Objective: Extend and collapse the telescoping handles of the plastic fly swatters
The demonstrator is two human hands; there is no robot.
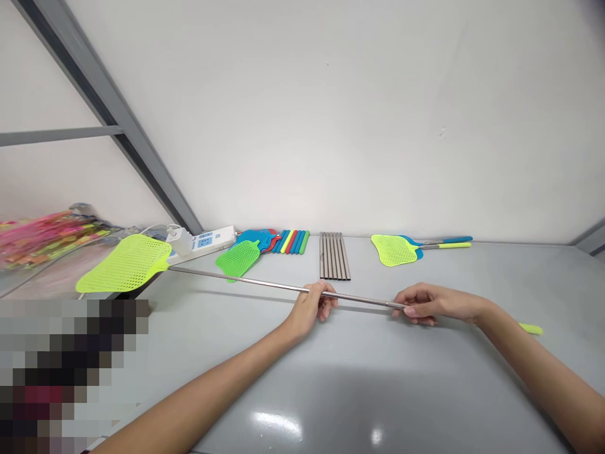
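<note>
My left hand [308, 309] was partly closed around the middle of the rod, thumb over it and fingers curled loosely beneath, while my right hand [425, 304] pinched its near end between thumb and fingertips, the other fingers half bent. What they held between them was a long flyswatter with a thin, shiny steel rod [274, 285] and a broad yellow-green perforated plastic head [125, 265], raised slantwise above the grey tabletop [265, 359], its head out to the left. From my end I judged the piece partly made up: the head was on, but I saw no coloured grip on the rod, though the right fingers hid its very tip. A slim yellow-green plastic grip [532, 328] lay loose, partly hidden behind the right forearm. Two swatters with grips, one yellow-green [392, 250] overlapping one blue [457, 239], lay near the wall and looked complete. Plenty seemed left: a bright green mesh head [240, 258] beside overlapping blue mesh heads [255, 238], a row of multicoloured stick-shaped grips [291, 242] and a row of bare steel tubes [334, 255]. The held swatter looked straight and clean, its rod seeming slightly thicker toward the right hand.
</note>
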